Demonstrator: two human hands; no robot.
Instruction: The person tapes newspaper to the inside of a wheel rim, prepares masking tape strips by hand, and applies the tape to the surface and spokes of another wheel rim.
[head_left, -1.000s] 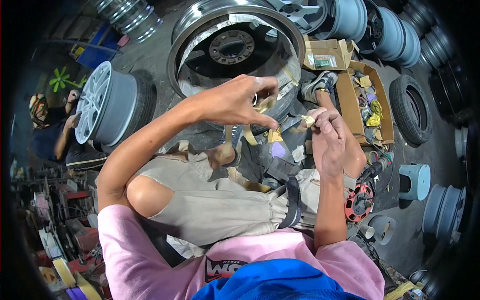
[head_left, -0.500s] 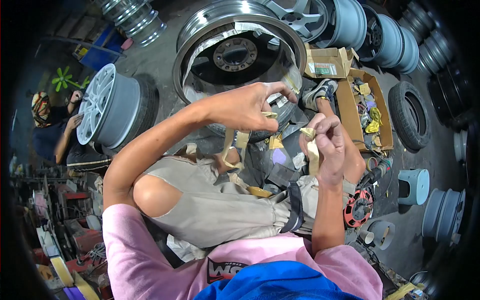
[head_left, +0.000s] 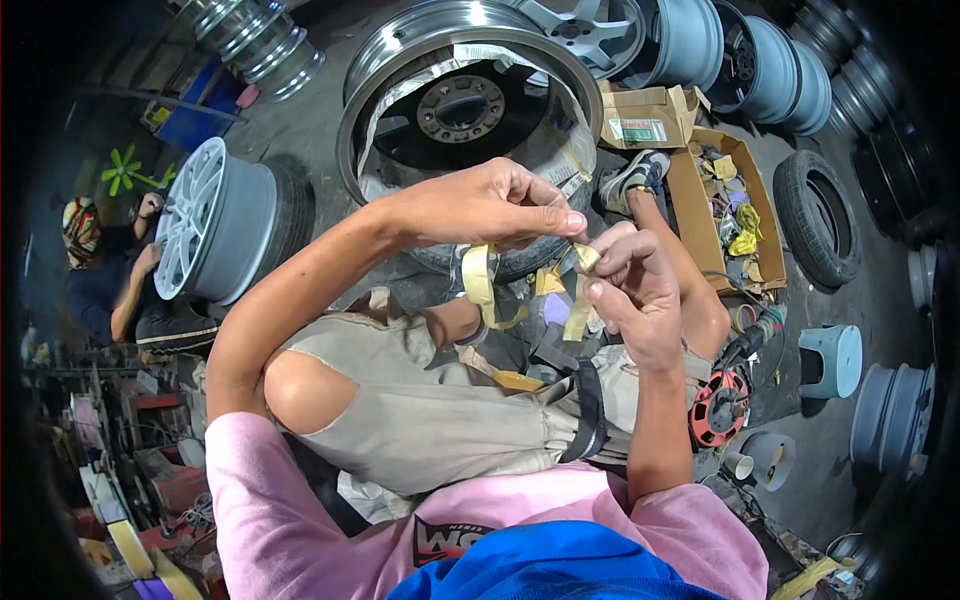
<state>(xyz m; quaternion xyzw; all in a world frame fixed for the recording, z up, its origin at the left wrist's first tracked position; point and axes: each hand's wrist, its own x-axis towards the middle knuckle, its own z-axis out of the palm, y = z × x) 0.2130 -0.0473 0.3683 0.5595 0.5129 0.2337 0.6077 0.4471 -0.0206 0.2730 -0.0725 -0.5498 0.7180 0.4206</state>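
In the head view my left hand (head_left: 505, 208) reaches across from the left in front of a large wheel rim (head_left: 352, 150), its fingers curled. A curling pale yellow strip (head_left: 479, 285), like tape or abrasive paper, hangs from beneath it. Close by on the right, my right hand (head_left: 640, 290) pinches the folded end of another pale yellow strip (head_left: 577, 318), whose tail dangles below. Left thumb tip and right fingertips are almost together at this folded end. The rim has printed paper around its inside and a dark centre with a ring of holes.
An open cardboard box (head_left: 684, 212) of scraps stands at right, near a loose tyre (head_left: 818, 218) and a blue stool (head_left: 830, 360). A red cable reel (head_left: 718, 408) lies beside my leg. At left a person (head_left: 110, 265) sits by a silver wheel (head_left: 230, 220).
My left hand has turned, its thumb now pointing right, and my hands have come together. The strip under the left hand hangs more openly; the right-hand strip has moved left.
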